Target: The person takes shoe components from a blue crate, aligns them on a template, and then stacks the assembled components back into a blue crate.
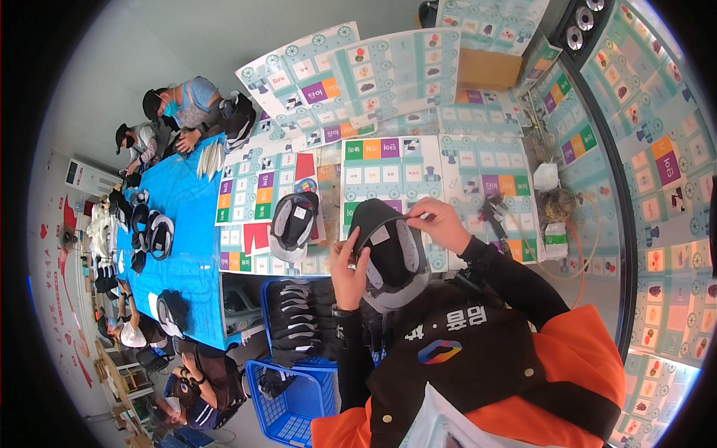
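Note:
Between my hands is a black cap (385,257) with a grey brim, its inside facing up and a white label showing in it. My left hand (349,275) grips the cap's left edge, thumb and fingers on either side of the rim. At the upper right, my right hand (442,226) pinches the dark band along the rim. The grey brim points toward my body. Just left of my hands, a second cap (293,222), black with a pale brim, lies inside up on the board-covered table (328,257).
A spray gun (494,216) with a hose lies at right. Below the table, a blue crate (265,299) holds stacked black caps, near another blue basket (287,411). Printed boards (396,75) stand behind. Co-workers sit along the blue-covered table (190,246), where more caps lie.

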`<state>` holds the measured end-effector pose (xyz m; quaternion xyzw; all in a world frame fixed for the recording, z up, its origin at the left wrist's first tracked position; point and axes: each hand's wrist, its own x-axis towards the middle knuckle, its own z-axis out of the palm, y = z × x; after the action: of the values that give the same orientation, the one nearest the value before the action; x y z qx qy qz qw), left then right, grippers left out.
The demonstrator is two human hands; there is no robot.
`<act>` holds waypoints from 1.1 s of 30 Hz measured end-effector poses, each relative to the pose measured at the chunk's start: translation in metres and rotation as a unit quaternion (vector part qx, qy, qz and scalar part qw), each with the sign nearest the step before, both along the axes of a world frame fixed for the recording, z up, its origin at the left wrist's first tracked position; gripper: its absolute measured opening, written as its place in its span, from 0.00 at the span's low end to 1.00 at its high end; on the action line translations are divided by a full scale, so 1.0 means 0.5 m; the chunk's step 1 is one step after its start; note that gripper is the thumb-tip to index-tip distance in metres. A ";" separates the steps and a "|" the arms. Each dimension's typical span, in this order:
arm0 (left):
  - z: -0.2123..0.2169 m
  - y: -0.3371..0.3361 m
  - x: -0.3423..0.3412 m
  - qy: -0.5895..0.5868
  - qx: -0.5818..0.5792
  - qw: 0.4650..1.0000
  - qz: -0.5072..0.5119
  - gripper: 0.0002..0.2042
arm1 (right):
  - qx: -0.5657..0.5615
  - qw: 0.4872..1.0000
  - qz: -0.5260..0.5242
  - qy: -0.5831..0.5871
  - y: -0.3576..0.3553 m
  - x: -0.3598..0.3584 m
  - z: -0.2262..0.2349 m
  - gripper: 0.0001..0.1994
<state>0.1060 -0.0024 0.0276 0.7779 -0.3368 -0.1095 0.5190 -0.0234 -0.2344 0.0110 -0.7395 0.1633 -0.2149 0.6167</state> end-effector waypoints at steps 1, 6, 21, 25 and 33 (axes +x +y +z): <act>0.002 -0.002 -0.009 0.032 -0.030 0.999 0.008 0.21 | 0.032 0.999 0.000 -0.008 0.003 -0.005 0.001 0.05; -0.039 0.000 -0.044 0.081 -0.091 0.991 0.061 0.18 | 0.071 0.997 -0.006 -0.043 0.029 -0.021 0.008 0.05; 0.013 -0.052 -0.013 0.552 -0.216 0.806 -0.010 0.15 | 0.262 0.945 0.160 0.116 -0.066 -0.013 0.049 0.05; 0.012 -0.067 0.003 0.546 -0.164 0.821 0.006 0.13 | -0.150 0.979 0.138 0.002 -0.021 -0.016 0.112 0.31; 0.030 -0.035 0.041 0.222 -0.053 0.966 -0.123 0.36 | -0.302 0.937 -0.176 -0.002 -0.079 -0.029 0.065 0.24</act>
<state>0.1265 -0.0199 0.0427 0.6582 -0.3111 -0.3245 0.6039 -0.0380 -0.2739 0.0436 -0.8497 0.2168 -0.3609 0.3174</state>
